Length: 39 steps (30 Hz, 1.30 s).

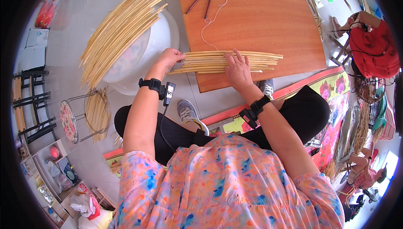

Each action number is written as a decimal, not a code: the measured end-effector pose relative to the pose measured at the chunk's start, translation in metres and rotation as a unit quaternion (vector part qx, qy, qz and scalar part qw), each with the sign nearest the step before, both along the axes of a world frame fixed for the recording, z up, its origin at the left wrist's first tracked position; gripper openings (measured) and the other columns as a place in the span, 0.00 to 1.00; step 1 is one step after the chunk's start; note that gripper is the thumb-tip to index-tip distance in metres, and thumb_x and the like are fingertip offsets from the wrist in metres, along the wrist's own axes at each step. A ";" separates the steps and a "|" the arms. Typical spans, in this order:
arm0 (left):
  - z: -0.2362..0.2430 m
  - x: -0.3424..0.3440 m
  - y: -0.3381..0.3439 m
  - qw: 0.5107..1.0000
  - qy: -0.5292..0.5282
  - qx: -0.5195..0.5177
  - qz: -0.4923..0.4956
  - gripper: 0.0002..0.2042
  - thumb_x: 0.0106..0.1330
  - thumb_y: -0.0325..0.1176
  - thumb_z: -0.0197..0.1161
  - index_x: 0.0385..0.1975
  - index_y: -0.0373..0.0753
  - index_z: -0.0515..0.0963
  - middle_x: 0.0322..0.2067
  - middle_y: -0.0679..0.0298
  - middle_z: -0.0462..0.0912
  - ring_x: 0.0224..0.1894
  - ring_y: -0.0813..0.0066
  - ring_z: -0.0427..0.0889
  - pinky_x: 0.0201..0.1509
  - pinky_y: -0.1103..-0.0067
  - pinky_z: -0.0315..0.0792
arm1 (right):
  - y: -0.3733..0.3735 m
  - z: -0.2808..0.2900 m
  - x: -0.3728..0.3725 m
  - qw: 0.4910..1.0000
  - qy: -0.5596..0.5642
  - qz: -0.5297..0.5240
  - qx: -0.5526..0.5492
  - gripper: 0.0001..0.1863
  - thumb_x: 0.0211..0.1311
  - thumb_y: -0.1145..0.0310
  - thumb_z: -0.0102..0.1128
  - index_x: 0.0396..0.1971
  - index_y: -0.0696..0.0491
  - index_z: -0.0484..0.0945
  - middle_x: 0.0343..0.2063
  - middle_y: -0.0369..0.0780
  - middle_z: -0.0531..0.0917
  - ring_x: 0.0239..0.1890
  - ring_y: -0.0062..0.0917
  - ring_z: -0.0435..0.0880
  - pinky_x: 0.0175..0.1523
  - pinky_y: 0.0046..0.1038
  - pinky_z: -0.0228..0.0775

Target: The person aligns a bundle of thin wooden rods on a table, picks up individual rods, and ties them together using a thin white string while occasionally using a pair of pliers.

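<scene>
A row of pale yellow, reed-like stalks (210,66) lies side by side on the near part of the wooden table (260,23), some ends jutting past its left edge. At their left ends my left hand (170,57) is closed, thumb and fingers pinching the end of the farthest stalk. My right hand (238,70) rests across the middle of the row, fingers apart and pressing lightly on top. A thin white string (203,29) runs from beyond the stalks to the far side of the table. Beside it lie pliers with dark red handles (198,2).
A big pile of similar stalks (121,32) lies across a translucent white tub (147,48) left of the table. A stool with a floral seat (69,121) stands lower left. A floral mat (289,99) covers floor on the right, where other people sit.
</scene>
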<state>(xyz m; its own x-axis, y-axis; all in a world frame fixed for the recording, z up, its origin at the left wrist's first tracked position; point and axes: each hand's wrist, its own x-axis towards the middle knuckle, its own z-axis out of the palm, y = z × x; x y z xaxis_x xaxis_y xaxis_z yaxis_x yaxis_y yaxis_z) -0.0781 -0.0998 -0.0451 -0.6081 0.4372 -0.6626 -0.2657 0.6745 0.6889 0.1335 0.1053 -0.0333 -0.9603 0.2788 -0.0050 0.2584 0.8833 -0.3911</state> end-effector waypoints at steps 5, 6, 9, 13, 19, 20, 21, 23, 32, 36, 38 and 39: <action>-0.003 -0.003 -0.003 1.000 0.002 0.010 0.001 0.07 0.59 0.30 0.67 0.32 0.33 0.81 0.27 0.64 0.82 0.31 0.76 0.77 0.38 0.77 0.71 | -0.001 0.001 -0.002 1.000 0.024 0.005 -0.006 0.21 0.58 0.70 0.55 0.54 0.50 0.70 0.55 0.38 0.76 0.68 0.36 0.61 0.69 0.52 0.48; -0.004 -0.004 -0.004 1.000 -0.001 0.013 -0.002 0.07 0.58 0.29 0.68 0.31 0.33 0.81 0.27 0.64 0.82 0.31 0.76 0.78 0.38 0.78 0.71 | -0.001 0.001 -0.002 1.000 0.024 0.006 -0.006 0.21 0.58 0.70 0.55 0.54 0.50 0.70 0.55 0.38 0.76 0.68 0.36 0.61 0.69 0.52 0.48; 0.001 -0.002 -0.001 1.000 -0.001 0.011 -0.004 0.06 0.58 0.29 0.67 0.31 0.33 0.82 0.27 0.64 0.83 0.31 0.76 0.78 0.39 0.78 0.71 | 0.001 0.001 -0.002 0.999 0.039 0.010 -0.008 0.21 0.57 0.70 0.55 0.53 0.51 0.70 0.53 0.39 0.77 0.66 0.37 0.63 0.67 0.50 0.51; 0.003 -0.002 -0.001 1.000 -0.004 0.004 -0.009 0.06 0.58 0.30 0.67 0.31 0.33 0.82 0.27 0.64 0.83 0.30 0.76 0.78 0.38 0.78 0.71 | 0.000 0.000 -0.005 0.998 0.056 0.014 -0.009 0.21 0.56 0.71 0.56 0.52 0.52 0.71 0.52 0.39 0.78 0.64 0.37 0.66 0.66 0.48 0.54; 0.001 -0.004 -0.003 1.000 -0.009 -0.012 -0.025 0.09 0.58 0.33 0.68 0.31 0.33 0.82 0.27 0.65 0.83 0.30 0.77 0.77 0.37 0.77 0.70 | -0.006 -0.004 -0.007 0.999 0.044 0.019 -0.007 0.22 0.57 0.71 0.56 0.53 0.52 0.70 0.56 0.39 0.75 0.65 0.34 0.65 0.66 0.49 0.54; 0.001 -0.006 -0.004 0.999 -0.002 -0.018 -0.031 0.08 0.58 0.33 0.68 0.31 0.34 0.82 0.27 0.64 0.83 0.30 0.75 0.78 0.38 0.76 0.71 | -0.008 -0.005 -0.007 0.999 0.043 0.019 -0.004 0.22 0.57 0.71 0.56 0.54 0.52 0.70 0.57 0.39 0.73 0.65 0.34 0.65 0.66 0.50 0.54; 0.000 -0.007 -0.005 0.999 0.004 -0.023 -0.038 0.08 0.58 0.33 0.67 0.31 0.35 0.82 0.27 0.62 0.84 0.30 0.73 0.79 0.38 0.75 0.71 | -0.009 -0.006 -0.007 0.999 0.043 0.020 -0.005 0.22 0.57 0.71 0.56 0.54 0.52 0.70 0.57 0.39 0.73 0.65 0.34 0.65 0.66 0.50 0.54; 0.007 -0.011 0.003 0.984 0.148 -0.053 -0.083 0.07 0.57 0.32 0.67 0.31 0.37 0.81 0.29 0.61 0.84 0.31 0.69 0.80 0.38 0.73 0.72 | -0.010 -0.006 -0.005 0.999 0.029 0.022 -0.004 0.22 0.58 0.71 0.55 0.55 0.52 0.69 0.59 0.38 0.71 0.66 0.34 0.64 0.67 0.53 0.52; 0.033 0.011 0.094 0.812 0.471 0.068 -0.337 0.06 0.54 0.27 0.65 0.31 0.41 0.80 0.33 0.59 0.82 0.38 0.55 0.80 0.40 0.67 0.75 | -0.009 -0.003 -0.005 1.000 0.008 0.023 -0.004 0.22 0.60 0.72 0.53 0.56 0.52 0.69 0.60 0.38 0.71 0.67 0.33 0.62 0.67 0.55 0.51; 0.052 0.023 0.124 0.800 0.414 -0.063 -0.429 0.04 0.57 0.26 0.59 0.29 0.35 0.79 0.34 0.55 0.80 0.38 0.54 0.81 0.40 0.67 0.75 | -0.005 -0.011 -0.004 1.000 0.011 0.025 0.008 0.22 0.58 0.73 0.52 0.55 0.51 0.68 0.61 0.39 0.70 0.67 0.34 0.63 0.68 0.53 0.51; 0.043 0.017 0.121 0.760 0.453 -0.056 -0.462 0.05 0.58 0.27 0.57 0.29 0.35 0.79 0.34 0.54 0.79 0.37 0.53 0.81 0.39 0.65 0.75 | -0.007 -0.010 -0.005 0.999 0.025 0.027 -0.014 0.22 0.58 0.73 0.52 0.55 0.51 0.68 0.61 0.39 0.70 0.67 0.34 0.63 0.68 0.54 0.50; 0.039 0.015 0.118 0.717 0.491 -0.048 -0.492 0.06 0.59 0.28 0.56 0.28 0.34 0.79 0.34 0.53 0.79 0.36 0.53 0.82 0.38 0.64 0.75 | -0.008 -0.009 -0.005 0.999 0.025 0.028 -0.015 0.22 0.58 0.73 0.52 0.55 0.51 0.68 0.61 0.39 0.70 0.67 0.34 0.63 0.68 0.54 0.50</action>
<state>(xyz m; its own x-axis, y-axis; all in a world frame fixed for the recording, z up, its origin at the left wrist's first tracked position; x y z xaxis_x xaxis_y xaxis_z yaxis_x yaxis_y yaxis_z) -0.0632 0.0185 -0.0065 -0.2301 0.9561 -0.1817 0.9533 0.2589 0.1554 0.1288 0.0971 -0.0419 -0.9736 0.2253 0.0360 0.1886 0.8835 -0.4289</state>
